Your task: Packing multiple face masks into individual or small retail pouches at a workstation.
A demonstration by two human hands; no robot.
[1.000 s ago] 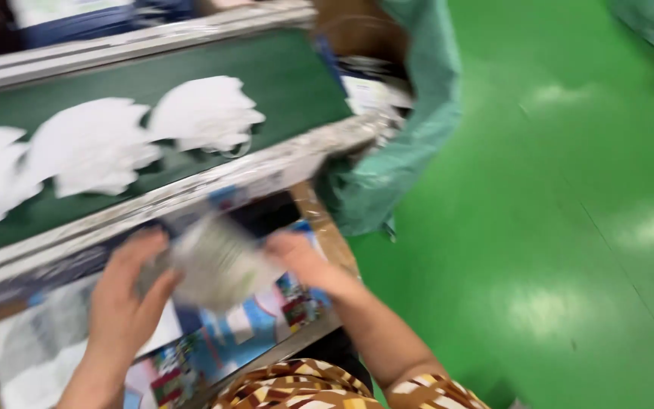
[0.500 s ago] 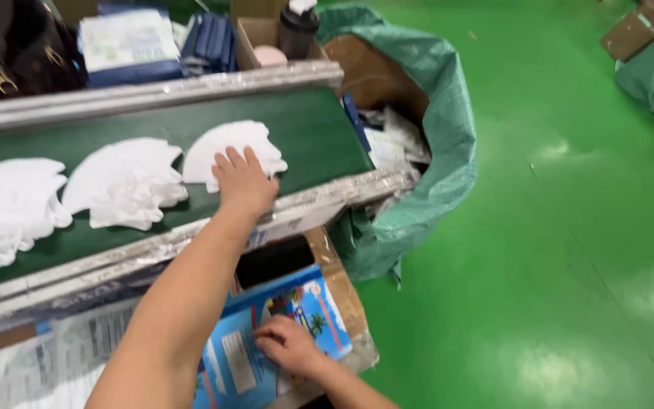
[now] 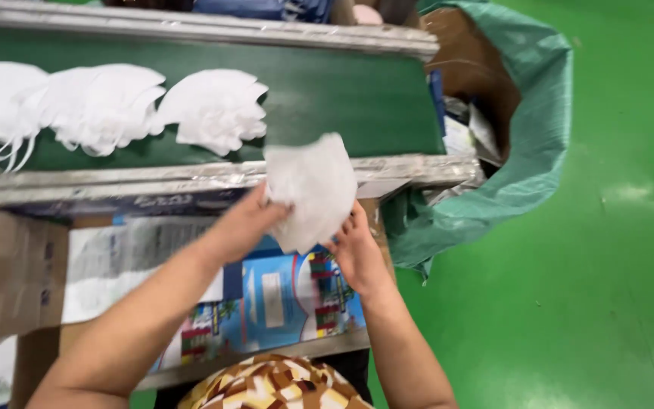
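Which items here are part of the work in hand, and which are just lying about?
In hand: white folded mask, held by left hand and right hand; more masks on the green conveyor belt; printed packaging.

Lying about: green bag-lined bin; cardboard flap.

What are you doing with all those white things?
A person holds one white mask in both hands, the left hand and right hand pinching its edges above a printed box. More masks lie in a row on the green belt. A bin with a green bag stands beside it.
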